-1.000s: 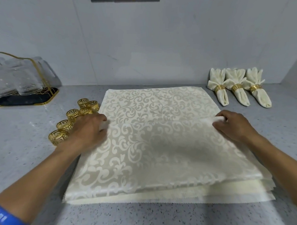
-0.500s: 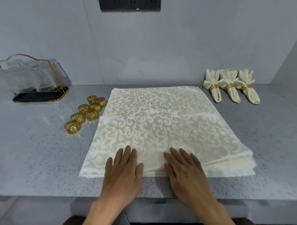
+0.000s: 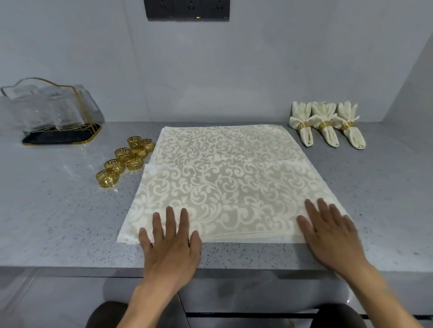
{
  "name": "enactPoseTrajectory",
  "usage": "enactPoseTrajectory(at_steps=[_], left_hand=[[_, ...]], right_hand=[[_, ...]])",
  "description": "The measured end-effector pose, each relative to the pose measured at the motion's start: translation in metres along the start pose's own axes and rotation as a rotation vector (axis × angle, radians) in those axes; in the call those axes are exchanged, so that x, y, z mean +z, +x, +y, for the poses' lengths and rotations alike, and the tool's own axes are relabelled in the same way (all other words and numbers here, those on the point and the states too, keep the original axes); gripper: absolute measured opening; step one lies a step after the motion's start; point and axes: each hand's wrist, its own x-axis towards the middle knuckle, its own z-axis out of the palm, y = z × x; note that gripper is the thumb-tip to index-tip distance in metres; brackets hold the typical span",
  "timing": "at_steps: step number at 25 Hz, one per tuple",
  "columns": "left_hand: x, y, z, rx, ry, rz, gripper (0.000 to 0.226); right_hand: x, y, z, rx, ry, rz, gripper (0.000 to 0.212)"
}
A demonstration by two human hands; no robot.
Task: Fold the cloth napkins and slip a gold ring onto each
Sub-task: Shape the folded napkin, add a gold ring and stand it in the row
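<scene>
Both hands lie flat, fingers spread, gripping nothing — the left hand (image 3: 170,242) on the near edge of the top napkin (image 3: 226,188) toward its left corner, the right hand (image 3: 330,230) on the near right corner. That napkin is folded in half, its far edge running across the middle of the stack (image 3: 251,238) of cream cloths beneath, all in the centre of the grey counter (image 3: 51,208). It looks light, soft and limp — likely to slide over the cloth below and lose its crease. I'd pinch it at the corners or along the fold, not the middle.

To the left, just beside the stack, sit the loose gold rings (image 3: 126,160), small and rigid, easy to nip by the rim. Far right, three finished napkins (image 3: 326,128) already wear theirs. A clear holder (image 3: 52,111) stands at the back left.
</scene>
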Motion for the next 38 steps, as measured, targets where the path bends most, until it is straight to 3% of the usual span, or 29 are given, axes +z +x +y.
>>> enactPoseTrajectory(at_steps=[2, 4, 7, 9, 11, 13, 16, 19, 21, 23, 25, 30, 32, 35, 38], left_hand=[[0.002, -0.001, -0.001, -0.003, -0.018, 0.02, 0.062], [0.0, -0.005, -0.002, 0.002, -0.056, 0.047, 0.063], [-0.013, -0.008, -0.009, 0.026, -0.083, 0.166, 0.073], [-0.031, 0.006, -0.018, 0.079, -0.071, 0.309, 0.07], [-0.055, 0.039, -0.03, 0.193, -0.073, 0.432, 0.052], [-0.079, 0.085, -0.041, 0.351, -0.03, 0.42, 0.042], [-0.103, 0.152, -0.049, 0.377, 0.186, 0.151, 0.05], [-0.104, 0.197, -0.05, 0.327, 0.404, -0.044, 0.039], [-0.105, 0.213, -0.054, 0.288, 0.383, -0.077, 0.043], [-0.109, 0.22, -0.054, 0.261, 0.243, -0.105, 0.032], [-0.111, 0.218, -0.059, 0.251, 0.039, -0.06, 0.019], [-0.107, 0.173, -0.051, 0.293, -0.392, 0.259, 0.011], [-0.103, 0.138, -0.035, 0.335, -0.491, 0.329, 0.016], [-0.09, 0.094, -0.008, 0.39, -0.565, 0.363, 0.029], [-0.073, 0.074, 0.015, 0.506, -0.52, 0.38, 0.029]], right_hand=[[-0.002, 0.001, 0.01, 0.032, -0.087, 0.037, 0.074], [-0.006, -0.002, -0.007, -0.022, -0.104, 0.219, 0.071], [-0.011, -0.007, -0.065, -0.3, 0.092, 0.412, 0.064], [-0.012, -0.007, -0.112, -0.506, 0.179, 0.409, 0.057], [-0.003, 0.0, -0.144, -0.638, 0.176, 0.313, 0.056], [0.01, 0.008, -0.152, -0.686, 0.16, 0.203, 0.059], [0.03, 0.016, -0.147, -0.687, 0.133, 0.171, 0.054], [0.032, 0.017, -0.149, -0.678, 0.132, 0.169, 0.051], [0.033, 0.018, -0.149, -0.693, 0.133, 0.17, 0.053], [0.034, 0.02, -0.146, -0.702, 0.123, 0.169, 0.052], [0.035, 0.02, -0.146, -0.704, 0.119, 0.179, 0.05], [0.03, 0.016, -0.148, -0.723, 0.165, 0.146, 0.05], [0.013, 0.012, -0.148, -0.677, 0.435, 0.037, 0.05], [-0.029, 0.01, -0.157, -0.433, 1.045, -0.005, 0.028], [-0.056, 0.027, -0.168, -0.112, 1.247, -0.226, 0.026]])
